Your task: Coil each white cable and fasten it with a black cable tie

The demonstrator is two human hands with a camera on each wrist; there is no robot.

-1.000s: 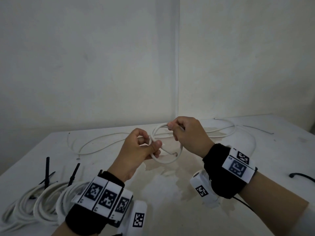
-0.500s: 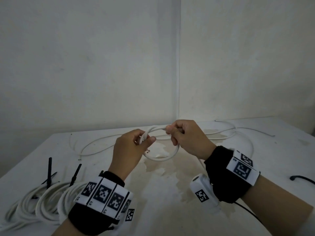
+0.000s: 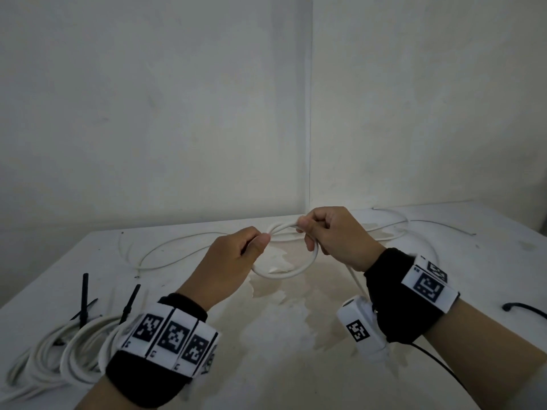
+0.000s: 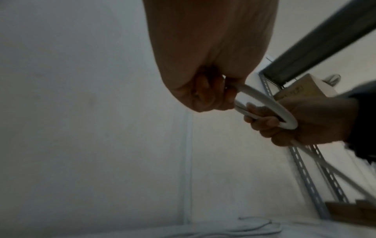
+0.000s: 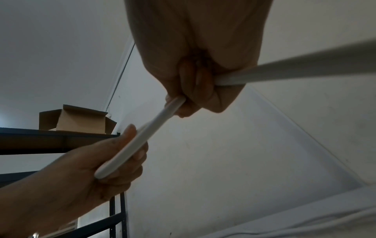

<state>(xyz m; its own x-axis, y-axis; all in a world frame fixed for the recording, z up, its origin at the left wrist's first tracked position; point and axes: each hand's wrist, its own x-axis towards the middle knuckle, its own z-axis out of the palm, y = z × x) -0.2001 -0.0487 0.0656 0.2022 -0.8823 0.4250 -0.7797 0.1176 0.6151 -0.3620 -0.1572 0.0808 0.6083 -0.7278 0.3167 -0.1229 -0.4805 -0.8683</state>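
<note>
A white cable forms a small loop held above the table between both hands. My left hand pinches the loop's left side between thumb and curled fingers. My right hand grips the loop's top right, fingers curled round the cable. The cable's free length trails over the table behind the hands. Two black cable ties lie at the left, beside coiled white cables.
The white table stands in a corner of two bare walls. A black cord end lies at the right edge. A metal shelf with a cardboard box shows in the wrist views.
The crossed, figure-eight shaped loop has been brought together into one round loop. Both hands have risen slightly and shifted their hold along the cable.
</note>
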